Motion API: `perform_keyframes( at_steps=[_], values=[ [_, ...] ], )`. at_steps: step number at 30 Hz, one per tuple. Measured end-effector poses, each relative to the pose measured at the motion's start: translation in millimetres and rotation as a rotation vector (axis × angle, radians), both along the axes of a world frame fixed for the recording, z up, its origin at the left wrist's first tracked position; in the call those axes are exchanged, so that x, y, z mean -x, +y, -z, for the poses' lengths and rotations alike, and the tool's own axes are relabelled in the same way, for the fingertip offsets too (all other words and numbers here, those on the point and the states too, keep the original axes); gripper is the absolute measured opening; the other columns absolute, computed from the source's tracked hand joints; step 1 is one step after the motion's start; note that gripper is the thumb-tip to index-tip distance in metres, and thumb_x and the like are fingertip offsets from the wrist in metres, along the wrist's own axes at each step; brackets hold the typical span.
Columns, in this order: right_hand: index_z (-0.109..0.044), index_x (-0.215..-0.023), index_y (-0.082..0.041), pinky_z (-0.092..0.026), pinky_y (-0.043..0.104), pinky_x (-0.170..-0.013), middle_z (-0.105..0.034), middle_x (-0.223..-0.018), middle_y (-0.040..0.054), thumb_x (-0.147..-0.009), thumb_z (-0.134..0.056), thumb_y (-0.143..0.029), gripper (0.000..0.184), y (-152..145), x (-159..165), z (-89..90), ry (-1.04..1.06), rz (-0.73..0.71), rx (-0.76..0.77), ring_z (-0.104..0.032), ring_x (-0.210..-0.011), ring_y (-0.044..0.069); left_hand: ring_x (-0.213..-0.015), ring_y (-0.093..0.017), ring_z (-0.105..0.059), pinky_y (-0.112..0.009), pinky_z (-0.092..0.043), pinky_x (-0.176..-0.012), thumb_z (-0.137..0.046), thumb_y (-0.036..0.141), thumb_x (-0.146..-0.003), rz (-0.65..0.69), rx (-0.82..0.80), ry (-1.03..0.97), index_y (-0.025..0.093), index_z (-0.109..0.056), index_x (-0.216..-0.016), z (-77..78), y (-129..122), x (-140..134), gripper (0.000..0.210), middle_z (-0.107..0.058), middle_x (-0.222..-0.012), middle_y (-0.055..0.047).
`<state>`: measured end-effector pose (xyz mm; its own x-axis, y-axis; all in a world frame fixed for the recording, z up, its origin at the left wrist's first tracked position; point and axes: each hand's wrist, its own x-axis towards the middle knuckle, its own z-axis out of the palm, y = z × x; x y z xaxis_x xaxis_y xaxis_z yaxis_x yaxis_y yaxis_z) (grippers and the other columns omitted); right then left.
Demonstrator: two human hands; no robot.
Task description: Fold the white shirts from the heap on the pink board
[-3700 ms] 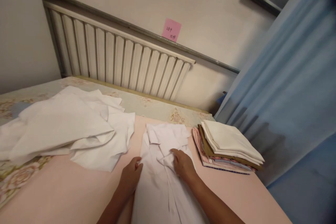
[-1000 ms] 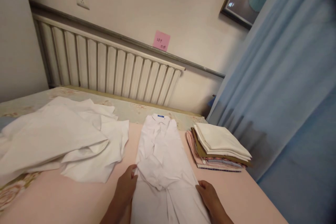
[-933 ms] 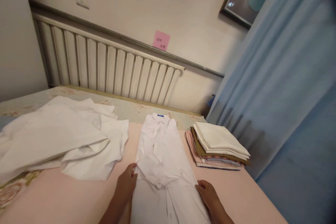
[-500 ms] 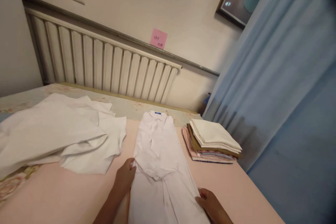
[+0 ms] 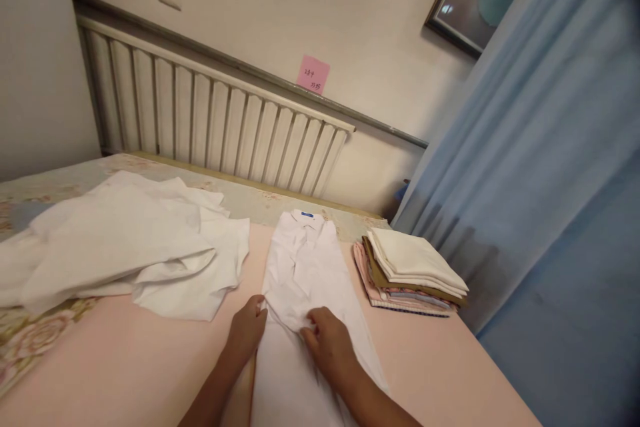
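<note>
A long white shirt (image 5: 313, 267), folded narrow, lies face up with its collar and blue label at the far end. Part of it is folded across the middle, making a loose edge there. At the shirt's left side, my left hand (image 5: 250, 327) pinches the fabric edge between thumb and fingers. My right hand (image 5: 330, 343) is over the middle of the shirt, its thumb and curled fingers closed at the loose folded edge. The near end of the shirt runs out of view below.
Crumpled white garments (image 5: 150, 240) lie on the left. A stack of folded clothes (image 5: 417, 260) stands on the right beside a blue curtain (image 5: 530, 167). The pink surface (image 5: 160, 367) lies over a floral cover. A radiator (image 5: 215, 113) lines the wall.
My right hand has moved from the shirt's right edge leftward and away from me, to its middle. My left hand remains at the left edge. The view has shifted slightly.
</note>
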<state>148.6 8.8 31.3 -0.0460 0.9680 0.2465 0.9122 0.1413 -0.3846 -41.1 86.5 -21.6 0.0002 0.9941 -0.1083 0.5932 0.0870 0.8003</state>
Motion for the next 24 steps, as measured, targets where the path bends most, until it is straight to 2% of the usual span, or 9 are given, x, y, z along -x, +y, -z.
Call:
perform_keyframes(
  at_steps=[2, 4, 6, 8, 13, 16, 20, 22, 24],
  values=[
    [-0.058, -0.101, -0.021, -0.043, 0.03, -0.079, -0.062, -0.099, 0.0059, -0.08, -0.059, -0.03, 0.023, 15, 25, 9.7, -0.08, -0.058, -0.034, -0.058, -0.091, 0.022, -0.091, -0.018, -0.064, -0.026, -0.043, -0.08, -0.045, 0.02, -0.084, 0.001, -0.01, 0.001, 0.015, -0.058, -0.116, 1.7, 1, 0, 0.035, -0.07, -0.091, -0.005],
    [-0.058, -0.098, -0.021, -0.043, 0.032, -0.077, -0.061, -0.098, 0.0064, -0.079, -0.062, -0.032, 0.022, 28, 39, 20.5, -0.171, -0.096, -0.022, -0.057, -0.09, 0.023, -0.094, -0.019, -0.064, -0.026, -0.043, -0.082, -0.044, 0.019, -0.084, 0.005, -0.02, 0.002, 0.014, -0.057, -0.116, 2.9, 1, 1, 0.035, -0.07, -0.094, -0.006],
    [-0.058, -0.092, -0.021, -0.042, 0.03, -0.073, -0.062, -0.094, 0.0056, -0.079, -0.057, -0.025, 0.013, 41, 43, 29.5, -0.21, -0.123, 0.019, -0.058, -0.083, 0.021, -0.095, -0.019, -0.063, -0.027, -0.043, -0.083, -0.043, 0.019, -0.084, 0.008, -0.025, 0.004, 0.014, -0.057, -0.116, 3.5, 2, 1, 0.035, -0.07, -0.094, -0.007],
    [-0.059, -0.086, -0.02, -0.041, 0.027, -0.069, -0.063, -0.086, 0.0036, -0.079, -0.051, -0.017, 0.01, 49, 38, 33.7, -0.136, -0.11, 0.033, -0.057, -0.075, 0.018, -0.094, -0.019, -0.063, -0.027, -0.043, -0.082, -0.043, 0.019, -0.084, 0.01, -0.023, 0.003, 0.014, -0.057, -0.117, 3.4, 1, 1, 0.036, -0.07, -0.093, -0.006],
    [-0.055, -0.067, -0.019, -0.036, 0.022, -0.057, -0.05, -0.058, -0.0047, -0.073, -0.047, -0.018, 0.01, 54, 4, 17.5, 0.437, 0.187, -0.066, -0.047, -0.058, 0.012, -0.093, -0.018, -0.064, -0.025, -0.043, -0.078, -0.043, 0.019, -0.084, 0.006, -0.008, 0.003, 0.015, -0.057, -0.118, 1.0, -1, 0, 0.037, -0.07, -0.092, -0.005],
    [-0.055, -0.069, -0.019, -0.036, 0.021, -0.049, -0.044, -0.053, -0.0079, -0.069, -0.054, -0.026, 0.007, 39, -33, 0.8, 0.804, 0.33, -0.148, -0.043, -0.051, 0.01, -0.093, -0.018, -0.063, -0.024, -0.043, -0.077, -0.043, 0.019, -0.083, 0.003, 0.0, 0.003, 0.015, -0.057, -0.117, -0.2, -2, 0, 0.037, -0.07, -0.093, -0.005],
    [-0.06, -0.086, -0.018, -0.049, 0.022, -0.055, -0.054, -0.062, -0.0079, -0.065, -0.068, -0.032, 0.027, -3, -87, -10.4, 1.183, 0.4, -0.25, -0.053, -0.056, 0.01, -0.094, -0.019, -0.063, -0.026, -0.043, -0.077, -0.044, 0.019, -0.083, 0.003, 0.007, 0.001, 0.015, -0.056, -0.118, 0.3, -1, 0, 0.037, -0.07, -0.094, -0.006],
    [-0.06, -0.091, -0.019, -0.053, 0.023, -0.062, -0.063, -0.074, -0.0059, -0.062, -0.073, -0.031, 0.034, -27, -109, -5.8, 1.328, 0.455, -0.291, -0.059, -0.064, 0.011, -0.096, -0.019, -0.063, -0.026, -0.043, -0.078, -0.043, 0.019, -0.083, 0.004, 0.008, -0.001, 0.014, -0.056, -0.119, 1.5, 0, 0, 0.038, -0.069, -0.095, -0.007],
    [-0.059, -0.091, -0.019, -0.056, 0.024, -0.065, -0.068, -0.081, -0.0035, -0.056, -0.077, -0.026, 0.04, -49, -126, 7.5, 1.47, 0.531, -0.265, -0.065, -0.069, 0.013, -0.098, -0.02, -0.062, -0.026, -0.043, -0.079, -0.042, 0.02, -0.084, 0.005, 0.009, -0.004, 0.014, -0.055, -0.119, 3.1, 0, -1, 0.039, -0.069, -0.097, -0.007]
  ],
)
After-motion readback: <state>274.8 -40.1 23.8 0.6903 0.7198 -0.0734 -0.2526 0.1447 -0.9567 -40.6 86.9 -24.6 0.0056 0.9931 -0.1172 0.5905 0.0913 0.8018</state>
